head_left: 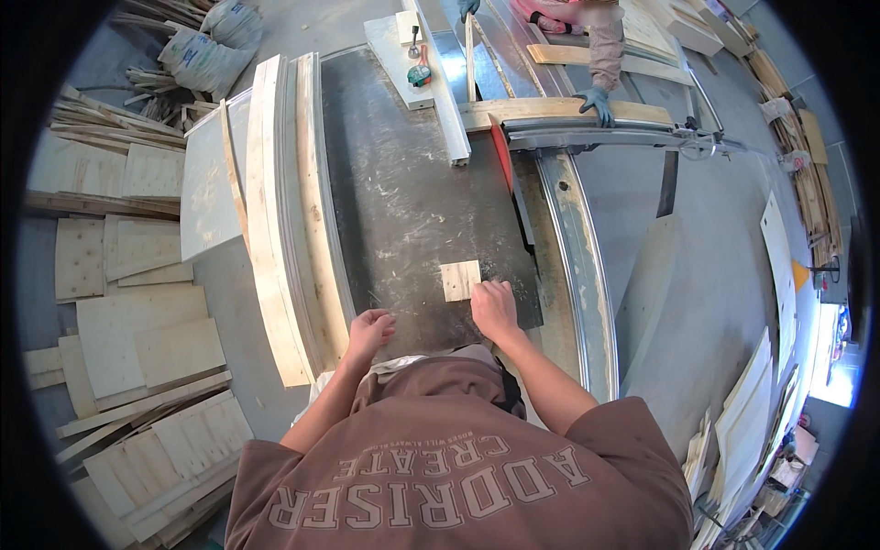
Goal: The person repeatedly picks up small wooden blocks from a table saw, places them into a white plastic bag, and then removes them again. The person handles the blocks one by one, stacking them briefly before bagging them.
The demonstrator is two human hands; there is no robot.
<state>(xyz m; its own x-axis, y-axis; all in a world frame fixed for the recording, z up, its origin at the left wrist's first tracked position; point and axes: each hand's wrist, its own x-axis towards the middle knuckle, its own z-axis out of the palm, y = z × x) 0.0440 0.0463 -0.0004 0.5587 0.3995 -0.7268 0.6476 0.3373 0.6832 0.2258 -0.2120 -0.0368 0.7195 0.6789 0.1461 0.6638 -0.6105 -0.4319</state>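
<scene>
A small square of plywood (460,281) lies on the dark saw table (394,197), close to its near end. My right hand (496,309) is closed at the square's right edge, fingers bent and pressed against it. Left of the square, over the table's near left corner, is my left hand (368,334); its fingers are curled in and nothing shows in them. Beyond the square a red upright plate (500,156) stands along the saw line. Across the table a co-worker's gloved hand (597,106) rests on a long board (550,112).
Long plywood strips (280,211) stand stacked along the table's left side. A metal fence bar (444,96) reaches in from the far end, beside a pale board (396,64) carrying small tools. A sliding rail (587,266) runs on the right. Plywood offcuts (137,330) cover the left floor.
</scene>
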